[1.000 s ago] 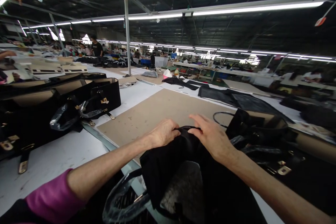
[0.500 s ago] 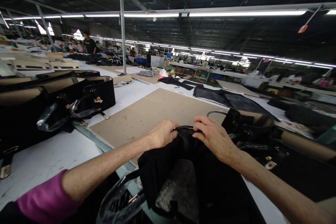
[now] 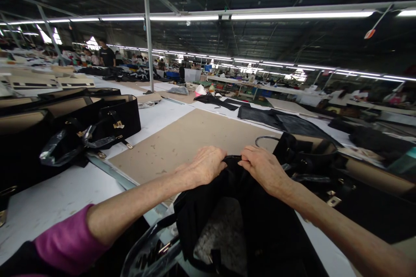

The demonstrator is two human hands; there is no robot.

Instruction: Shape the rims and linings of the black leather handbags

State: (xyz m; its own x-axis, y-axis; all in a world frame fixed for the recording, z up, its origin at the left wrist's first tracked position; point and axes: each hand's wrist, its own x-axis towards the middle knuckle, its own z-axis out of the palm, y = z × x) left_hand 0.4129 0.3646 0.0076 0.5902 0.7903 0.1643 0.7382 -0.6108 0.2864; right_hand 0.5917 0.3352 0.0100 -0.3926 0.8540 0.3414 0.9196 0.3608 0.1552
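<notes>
A black handbag [image 3: 273, 225] stands tilted at the table edge in front of me, its dark inside facing up and a greyish patch [image 3: 222, 229] showing in it. My left hand [image 3: 208, 164] pinches the bag's far rim, fingers closed over the edge. Close beside it, my right hand [image 3: 263, 166] grips the same rim with thumb and curled fingers. A short stretch of rim shows between the two hands. The bag's plastic-wrapped handle [image 3: 152, 242] hangs out at the lower left.
Several black handbags with beige insides [image 3: 120, 114] stand at left, and more black bags [image 3: 360, 199] at right. A beige board [image 3: 191, 130] lies on the white table [image 3: 156, 117]. Flat black pieces [image 3: 286, 123] lie beyond it. People work in the background.
My left hand has shifted slightly right along the rim, and my right hand's fingers have closed down tighter on it. The view has turned slightly.
</notes>
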